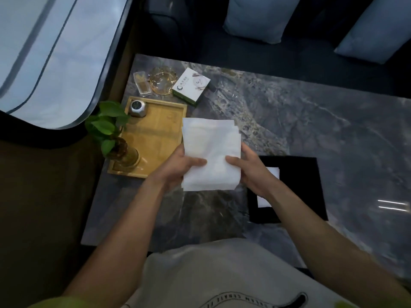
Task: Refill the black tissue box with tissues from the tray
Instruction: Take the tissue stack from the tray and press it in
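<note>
Both our left hand (178, 167) and right hand (249, 172) clasp the tissue stack (211, 154) by its sides, left of the black tissue box (295, 187); bare marble table (333, 134) lies beyond the box.

Both bare forearms reach forward from the bottom corners and come together at the middle. The left hand (180, 165) and the right hand (249, 170) face each other, thumbs on top, fingers curled closed around the stack of tissues (211, 152).

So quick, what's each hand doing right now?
Left hand: closed on the tissues.
Right hand: closed on the same tissues.
</note>
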The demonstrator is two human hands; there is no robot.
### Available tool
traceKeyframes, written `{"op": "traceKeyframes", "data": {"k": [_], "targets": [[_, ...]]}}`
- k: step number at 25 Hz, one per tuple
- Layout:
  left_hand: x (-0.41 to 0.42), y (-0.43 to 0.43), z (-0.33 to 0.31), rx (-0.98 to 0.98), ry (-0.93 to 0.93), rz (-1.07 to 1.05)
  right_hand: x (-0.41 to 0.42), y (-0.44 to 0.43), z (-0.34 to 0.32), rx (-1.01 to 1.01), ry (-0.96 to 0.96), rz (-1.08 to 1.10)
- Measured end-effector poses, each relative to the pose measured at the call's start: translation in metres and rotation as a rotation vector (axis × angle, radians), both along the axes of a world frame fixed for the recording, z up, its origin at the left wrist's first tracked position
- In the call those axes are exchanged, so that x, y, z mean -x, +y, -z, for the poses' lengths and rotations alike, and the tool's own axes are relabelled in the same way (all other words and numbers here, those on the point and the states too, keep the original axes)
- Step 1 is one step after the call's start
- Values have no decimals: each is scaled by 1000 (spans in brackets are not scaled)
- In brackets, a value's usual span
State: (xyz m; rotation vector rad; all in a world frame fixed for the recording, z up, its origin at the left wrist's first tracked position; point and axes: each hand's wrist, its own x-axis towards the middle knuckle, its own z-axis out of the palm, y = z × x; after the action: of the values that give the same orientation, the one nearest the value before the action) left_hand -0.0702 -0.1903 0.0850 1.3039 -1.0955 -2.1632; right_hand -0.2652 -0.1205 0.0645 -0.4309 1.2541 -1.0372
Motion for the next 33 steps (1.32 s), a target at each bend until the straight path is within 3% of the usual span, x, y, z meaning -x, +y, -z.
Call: {"op": "traceKeyframes", "data": {"k": [6,13,19,25,28,33], "targets": [[32,38,5,-48,136,-12,46,39,-14,70,26,2],[74,64,1,32,-92,-97,89,66,-17,4,109,44],[97,81,5,72,-116,-132,126,96,-15,14,58,-38],[108,90,5,131,-3,-34,145,106,-20,113,106,-15],[109,86,-7,264,14,-2,148,106,-35,190,107,9],[107,78,-37,345,158,87,157,106,-52,282,33,-54]]}}
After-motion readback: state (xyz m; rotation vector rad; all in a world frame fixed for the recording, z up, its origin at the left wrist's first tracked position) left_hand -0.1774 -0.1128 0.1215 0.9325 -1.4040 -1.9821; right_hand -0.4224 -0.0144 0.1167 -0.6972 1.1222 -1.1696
